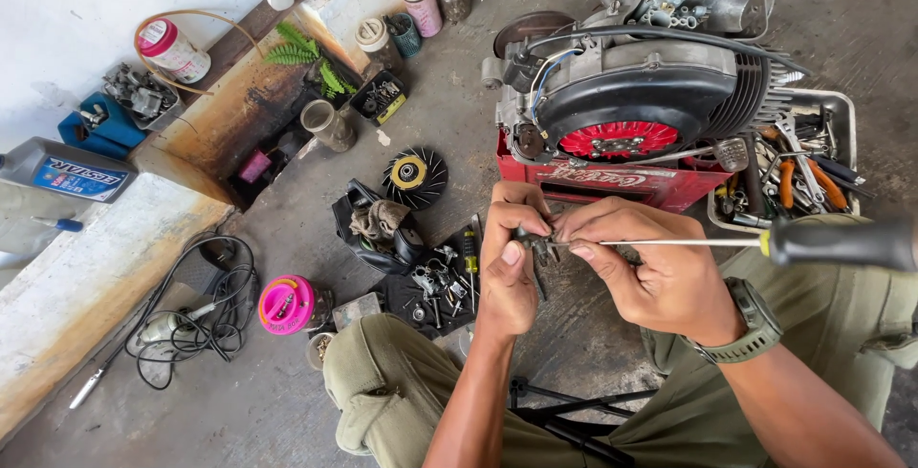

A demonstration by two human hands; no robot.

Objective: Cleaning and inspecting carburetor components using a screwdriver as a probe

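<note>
Head view, the only one we have. We count two hands, both ours, meeting over the concrete floor [497,76] just in front of the engine.

Left hand [509,267]: fingers curled tight, thumb pressed down, pinching one small dark metal part [537,243]. Right hand [645,262]: fingertips closed on the same part from the other side, so the part sits clamped between both hands, in the air above our knees. One olive wristwatch [755,325] on the right wrist.

One screwdriver [765,241]: thin steel shaft running level from the part out to the right, black handle with a yellow collar at the right edge. We cannot tell what holds the handle.

One engine [636,95] with one red fan wheel behind a black shroud, resting on one red crate [612,184]. Right of it, one tray of hand tools [813,162]; too cluttered to count, at least two orange-handled pliers.

Left side of the floor: one pink round tub [286,304], one black coiled cable [196,315], one black finned disc with a yellow centre [415,177], one black mat of small loose parts [435,286], one grey oil bottle [62,172] on the ledge.
</note>
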